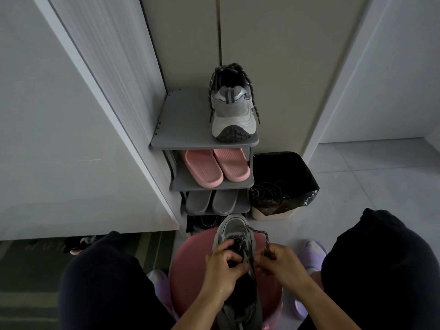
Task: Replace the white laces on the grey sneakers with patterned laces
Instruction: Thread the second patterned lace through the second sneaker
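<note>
Lacing is going on at the pink stool point(185, 277), where the grey sneaker point(234, 234) is lying between the knees with its long axis running straight away from the person, toe toward the shoe rack point(181, 120). The left hand point(223, 267) is curling its grip round the grey sneaker at the eyelet rows, while the right hand point(282, 264) is pinching the patterned lace point(263, 234), which is looping up and out to the shoe's right. Both hands are sitting about equally near the eyelets, so the coming pull is likely running crosswise to the right, not along the shoe.
</note>
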Demonstrator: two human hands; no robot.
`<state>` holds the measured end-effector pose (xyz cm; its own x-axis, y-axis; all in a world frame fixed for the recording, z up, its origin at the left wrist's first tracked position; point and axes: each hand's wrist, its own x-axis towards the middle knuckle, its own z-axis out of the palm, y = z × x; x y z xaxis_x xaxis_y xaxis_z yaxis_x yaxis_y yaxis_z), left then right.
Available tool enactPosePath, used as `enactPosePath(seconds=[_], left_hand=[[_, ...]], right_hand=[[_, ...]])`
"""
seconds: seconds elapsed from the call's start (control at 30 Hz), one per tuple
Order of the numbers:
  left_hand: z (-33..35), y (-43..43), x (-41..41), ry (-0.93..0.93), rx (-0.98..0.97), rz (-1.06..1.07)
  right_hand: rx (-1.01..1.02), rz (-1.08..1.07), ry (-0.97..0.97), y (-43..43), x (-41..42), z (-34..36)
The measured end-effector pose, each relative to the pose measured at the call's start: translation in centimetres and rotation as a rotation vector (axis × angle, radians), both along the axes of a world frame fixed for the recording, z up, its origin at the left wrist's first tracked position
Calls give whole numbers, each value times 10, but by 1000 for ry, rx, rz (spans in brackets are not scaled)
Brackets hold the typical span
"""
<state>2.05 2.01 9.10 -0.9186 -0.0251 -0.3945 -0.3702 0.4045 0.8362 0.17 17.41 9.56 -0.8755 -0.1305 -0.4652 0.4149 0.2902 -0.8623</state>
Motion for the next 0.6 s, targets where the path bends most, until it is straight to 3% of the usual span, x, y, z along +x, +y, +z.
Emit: enactPosePath(seconds=[0.33, 0.53, 0.6], left_hand=[[11, -3, 2, 3, -47, -78], [12, -10, 2, 38, -108, -173], [10, -9, 2, 73, -123, -157]], right_hand=[[157, 99, 111, -2, 0, -1], [427, 226, 327, -6, 3, 4], [380, 227, 316, -8, 2, 4]])
